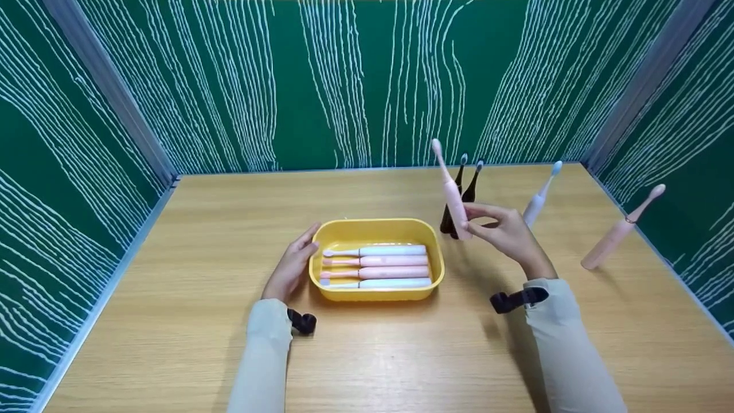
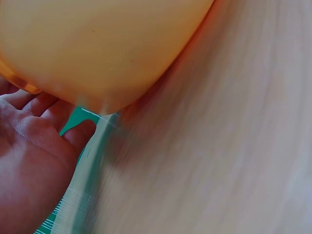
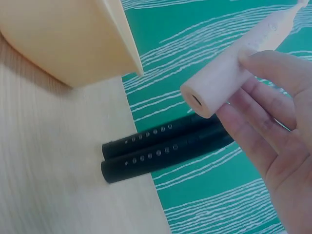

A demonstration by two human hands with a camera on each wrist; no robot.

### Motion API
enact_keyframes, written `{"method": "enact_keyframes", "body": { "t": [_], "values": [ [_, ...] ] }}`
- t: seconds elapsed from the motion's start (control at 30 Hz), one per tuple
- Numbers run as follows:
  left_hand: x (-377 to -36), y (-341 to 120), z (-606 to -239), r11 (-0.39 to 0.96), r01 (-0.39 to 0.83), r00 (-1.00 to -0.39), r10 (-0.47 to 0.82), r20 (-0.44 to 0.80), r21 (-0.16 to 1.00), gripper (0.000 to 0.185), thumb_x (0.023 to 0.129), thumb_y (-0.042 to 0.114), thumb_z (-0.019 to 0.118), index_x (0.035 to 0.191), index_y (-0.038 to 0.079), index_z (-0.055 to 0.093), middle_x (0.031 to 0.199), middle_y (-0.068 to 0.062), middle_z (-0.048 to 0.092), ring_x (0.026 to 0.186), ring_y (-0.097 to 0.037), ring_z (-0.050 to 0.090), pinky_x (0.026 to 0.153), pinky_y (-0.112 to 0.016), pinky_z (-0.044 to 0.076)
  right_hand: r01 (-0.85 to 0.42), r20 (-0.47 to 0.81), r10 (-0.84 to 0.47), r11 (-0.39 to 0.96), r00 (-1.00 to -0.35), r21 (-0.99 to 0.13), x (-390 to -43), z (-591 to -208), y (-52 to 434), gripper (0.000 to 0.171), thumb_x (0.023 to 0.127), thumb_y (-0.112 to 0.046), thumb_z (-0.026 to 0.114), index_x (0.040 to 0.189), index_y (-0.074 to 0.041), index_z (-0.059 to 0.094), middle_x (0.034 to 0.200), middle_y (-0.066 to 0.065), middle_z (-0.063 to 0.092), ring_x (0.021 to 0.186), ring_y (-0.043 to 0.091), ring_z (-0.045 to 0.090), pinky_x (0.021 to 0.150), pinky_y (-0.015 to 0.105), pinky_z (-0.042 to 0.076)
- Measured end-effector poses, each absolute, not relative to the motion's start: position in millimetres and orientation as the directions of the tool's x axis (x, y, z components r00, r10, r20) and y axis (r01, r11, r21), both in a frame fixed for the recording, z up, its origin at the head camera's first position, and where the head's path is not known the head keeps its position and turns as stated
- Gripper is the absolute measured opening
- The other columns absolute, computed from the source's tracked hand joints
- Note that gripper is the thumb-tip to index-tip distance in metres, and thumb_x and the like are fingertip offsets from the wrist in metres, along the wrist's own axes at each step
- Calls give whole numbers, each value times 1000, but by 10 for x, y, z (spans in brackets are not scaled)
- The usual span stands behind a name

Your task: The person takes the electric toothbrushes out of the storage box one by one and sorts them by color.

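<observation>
- Looking down from the head view, the right hand (image 1: 504, 232) pinches a pink electric toothbrush (image 1: 453, 198) near its base, held up off the wooden table (image 1: 172, 344) and almost upright, brush head on top, just right of the yellow tray (image 1: 375, 228).
- The left hand (image 1: 292, 264) lies flat with straight fingers against the tray's left wall, clasping nothing.
- Inside the tray four toothbrushes (image 1: 375, 267) lie side by side, heads to the left: white, pink, pink, white.
- Right behind the held brush two black toothbrushes (image 1: 465, 195) stand together on the table. Further right a white toothbrush (image 1: 539, 198) stands, and a second pink toothbrush (image 1: 619, 229) stands near the right wall.
- Left wrist view is pretty blurry: the tray (image 2: 102, 48) fills the top, and the left hand (image 2: 34, 156) sits with its fingers touching the tray's lower edge, relaxed and not curled round anything.
- Right wrist view: the right hand (image 3: 273, 126) has its fingertips wrapped on the pink toothbrush (image 3: 229, 80), whose round bottom end with a small hole faces the camera. The two black handles (image 3: 161, 151) stand touching each other just beyond it, and a corner of the tray (image 3: 73, 39) shows in the upper left corner.
</observation>
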State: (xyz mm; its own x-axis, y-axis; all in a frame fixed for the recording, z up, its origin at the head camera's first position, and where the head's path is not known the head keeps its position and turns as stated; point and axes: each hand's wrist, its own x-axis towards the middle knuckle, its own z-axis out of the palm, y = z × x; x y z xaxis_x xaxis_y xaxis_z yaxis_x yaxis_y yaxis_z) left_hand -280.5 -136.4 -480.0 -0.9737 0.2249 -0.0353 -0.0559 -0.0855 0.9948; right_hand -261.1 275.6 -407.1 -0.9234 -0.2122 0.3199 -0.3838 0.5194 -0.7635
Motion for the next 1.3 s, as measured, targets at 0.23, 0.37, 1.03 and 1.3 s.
{"method": "enact_keyframes", "body": {
  "t": [0.23, 0.37, 1.03, 1.3],
  "values": [
    [-2790, -1367, -4794, -76, -57, -973, 229, -38, 995, 53, 101, 8, 39, 151, 3, 24, 160, -11, 20, 149, -25, 14, 123, -38, 12, -400, 374, -152, 472, -915, -786, -2536, -4125, 2901, 38, 85, -14, 72, 121, -3, 66, 113, 7, 71, 96, -8, 60, 75, 11, 54],
    [-2775, -1367, -4784, -84, -67, -971, 233, -46, 994, 52, 101, 8, 38, 151, 3, 24, 160, -12, 20, 148, -26, 17, 123, -38, 15, -408, 404, -109, 447, -908, -796, -2502, -4154, 3000, 37, 85, -10, 72, 120, 0, 66, 103, -18, 69, 95, -5, 62, 75, 11, 54],
    [-2804, -1357, -4788, -69, -49, -974, 224, -32, 996, 53, 100, 7, 40, 151, 2, 26, 160, -12, 20, 149, -25, 14, 123, -38, 12, -299, 422, 135, 519, -896, -801, -2275, -4366, 3591, 41, 87, -14, 70, 126, -4, 62, 103, -26, 64, 97, -8, 60, 78, 5, 50],
    [-2795, -1365, -4798, -78, -37, -972, 233, -18, 996, 53, 100, 7, 40, 151, 1, 25, 160, -14, 20, 149, -26, 13, 123, -39, 12, -280, 446, 213, 532, -869, -799, -2184, -4419, 3771, 42, 85, -10, 72, 126, -4, 63, 103, -27, 63, 95, -7, 61, 76, 4, 49]
  ]
}}
